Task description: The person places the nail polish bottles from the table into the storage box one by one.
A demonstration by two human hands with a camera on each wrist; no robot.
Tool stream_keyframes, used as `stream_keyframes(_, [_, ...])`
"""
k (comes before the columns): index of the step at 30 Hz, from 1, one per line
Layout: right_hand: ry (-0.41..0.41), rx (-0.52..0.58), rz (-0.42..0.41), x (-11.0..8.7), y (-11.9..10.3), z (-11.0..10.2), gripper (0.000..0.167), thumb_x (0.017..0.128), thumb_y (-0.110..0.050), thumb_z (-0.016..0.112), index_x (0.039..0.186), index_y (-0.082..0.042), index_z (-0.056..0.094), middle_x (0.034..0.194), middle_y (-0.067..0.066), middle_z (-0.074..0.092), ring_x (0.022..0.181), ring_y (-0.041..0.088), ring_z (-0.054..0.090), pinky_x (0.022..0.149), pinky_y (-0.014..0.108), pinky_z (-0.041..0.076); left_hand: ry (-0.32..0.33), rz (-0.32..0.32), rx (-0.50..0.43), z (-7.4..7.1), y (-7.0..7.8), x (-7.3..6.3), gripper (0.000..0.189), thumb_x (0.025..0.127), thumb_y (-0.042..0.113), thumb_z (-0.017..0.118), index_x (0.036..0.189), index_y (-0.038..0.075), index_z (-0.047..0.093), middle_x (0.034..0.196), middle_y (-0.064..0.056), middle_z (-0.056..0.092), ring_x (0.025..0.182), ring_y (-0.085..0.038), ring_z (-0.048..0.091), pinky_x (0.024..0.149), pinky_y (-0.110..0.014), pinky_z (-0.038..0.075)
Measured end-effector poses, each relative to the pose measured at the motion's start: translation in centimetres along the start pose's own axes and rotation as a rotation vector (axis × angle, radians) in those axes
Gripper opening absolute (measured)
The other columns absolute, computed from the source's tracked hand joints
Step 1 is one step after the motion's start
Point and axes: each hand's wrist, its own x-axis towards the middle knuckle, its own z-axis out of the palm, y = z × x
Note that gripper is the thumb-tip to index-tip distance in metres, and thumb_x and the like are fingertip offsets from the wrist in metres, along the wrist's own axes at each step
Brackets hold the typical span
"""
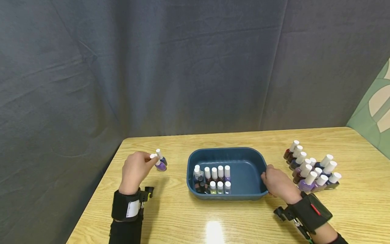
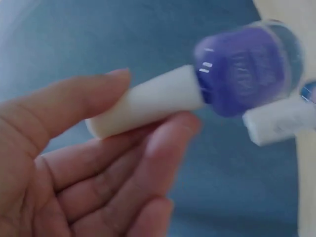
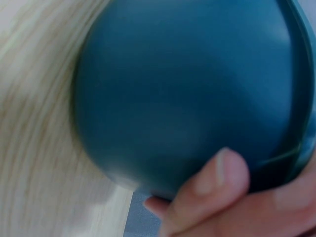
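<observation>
My left hand, over the table's left side, pinches the white cap of a purple nail polish bottle between thumb and fingers. Just behind it stands a dark blue nail polish bottle, whose white cap shows in the left wrist view. My right hand grips the right end of a dark blue plastic bin, with fingers against its wall. Inside the bin, rows of nail polish bottles stand upright in the left half, mostly white-capped, with a few black ones at the front left.
A cluster of white-capped nail polish bottles in dark, red and purple shades stands to the right of my right hand. Behind the wooden table hangs a grey curtain. A green patterned cloth is at far right.
</observation>
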Motion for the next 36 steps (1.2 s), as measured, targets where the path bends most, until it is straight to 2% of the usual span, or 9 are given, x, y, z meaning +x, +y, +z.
stream_keyframes(3, [0.004, 0.002, -0.008, -0.1, 0.0, -0.1, 0.028, 0.095, -0.011, 0.035, 0.102, 0.016, 0.04, 0.056, 0.007, 0.05, 0.044, 0.016, 0.048, 0.048, 0.029, 0.034, 0.098, 0.068, -0.049, -0.1, 1.2, -0.2, 0.023, 0.083, 0.025, 0.067, 0.072, 0.005, 0.071, 0.059, -0.005, 0.062, 0.05, -0.016, 0.051, 0.048, -0.027, 0.034])
stream_keyframes(6, [0.0, 0.003, -0.01, -0.1, 0.0, -0.2, 0.028, 0.095, -0.011, 0.035, 0.103, 0.016, 0.04, 0.056, 0.007, 0.05, 0.044, 0.016, 0.047, 0.049, 0.029, 0.034, 0.168, 0.113, -0.113, 0.0, 2.4, -0.3, 0.021, 0.082, 0.025, 0.069, 0.081, 0.005, 0.073, 0.072, -0.01, 0.07, 0.061, -0.022, 0.063, 0.056, -0.032, 0.044])
stream_keyframes(7, [0.001, 0.004, -0.014, -0.1, 0.0, -0.2, 0.028, 0.095, -0.011, 0.035, 0.103, 0.016, 0.04, 0.056, 0.007, 0.05, 0.044, 0.016, 0.047, 0.049, 0.029, 0.034, 0.181, 0.124, -0.132, 0.1, 2.7, -0.3, 0.02, 0.082, 0.025, 0.069, 0.082, 0.005, 0.073, 0.072, -0.01, 0.07, 0.064, -0.022, 0.065, 0.059, -0.034, 0.046])
stream_keyframes(11, [0.018, 0.005, -0.031, -0.1, 0.0, -0.1, 0.026, 0.095, -0.01, 0.036, 0.1, 0.015, 0.042, 0.057, 0.007, 0.049, 0.045, 0.016, 0.047, 0.049, 0.029, 0.034, 0.175, 0.133, -0.2, 0.8, 3.6, 0.0, 0.021, 0.082, 0.027, 0.069, 0.081, 0.007, 0.073, 0.067, -0.007, 0.069, 0.049, -0.014, 0.06, 0.058, -0.032, 0.046])
stream_keyframes(14, [0.031, 0.007, -0.038, -0.1, 0.0, 0.1, 0.025, 0.094, -0.01, 0.037, 0.097, 0.014, 0.043, 0.058, 0.008, 0.049, 0.044, 0.016, 0.048, 0.048, 0.029, 0.035, 0.141, 0.161, -0.185, 1.2, 4.4, 0.6, 0.021, 0.082, 0.029, 0.069, 0.08, 0.008, 0.073, 0.067, -0.005, 0.069, 0.045, -0.009, 0.053, 0.055, -0.027, 0.042])
stream_keyframes(19, [0.073, -0.008, -0.082, -0.3, 0.0, 0.2, 0.022, 0.093, -0.009, 0.038, 0.093, 0.013, 0.043, 0.055, 0.007, 0.048, 0.042, 0.016, 0.047, 0.047, 0.029, 0.034, 0.033, 0.259, -0.12, 1.4, 6.7, 2.1, 0.02, 0.081, 0.029, 0.069, 0.074, 0.01, 0.072, 0.064, -0.001, 0.065, 0.055, -0.012, 0.05, 0.052, -0.024, 0.034])
stream_keyframes(24, [0.082, -0.01, -0.082, -0.3, 0.1, 0.0, 0.023, 0.093, -0.009, 0.038, 0.094, 0.013, 0.043, 0.052, 0.006, 0.048, 0.041, 0.015, 0.046, 0.047, 0.029, 0.034, -0.105, 0.334, -0.105, 2.4, 8.5, 4.2, 0.034, 0.081, 0.03, 0.069, 0.055, 0.012, 0.058, 0.05, 0.005, 0.041, 0.047, -0.01, 0.036, 0.048, -0.023, 0.024])
stream_keyframes(29, [0.073, -0.013, -0.086, -0.3, 0.1, 0.1, 0.024, 0.093, -0.008, 0.038, 0.096, 0.015, 0.042, 0.053, 0.006, 0.048, 0.041, 0.015, 0.046, 0.048, 0.029, 0.034, -0.202, 0.296, -0.088, 4.5, 8.5, 5.7, 0.048, 0.08, 0.032, 0.07, 0.046, 0.014, 0.041, 0.048, 0.006, 0.024, 0.042, -0.008, 0.025, 0.045, -0.022, 0.017])
stream_keyframes(36, [0.068, -0.026, -0.078, -0.3, 0.0, 0.1, 0.026, 0.094, -0.009, 0.038, 0.097, 0.016, 0.042, 0.054, 0.007, 0.048, 0.043, 0.016, 0.046, 0.048, 0.029, 0.033, -0.267, 0.232, -0.08, 6.5, 8.1, 5.6, 0.052, 0.077, 0.035, 0.072, 0.044, 0.014, 0.037, 0.046, 0.006, 0.023, 0.04, -0.008, 0.025, 0.044, -0.022, 0.017])
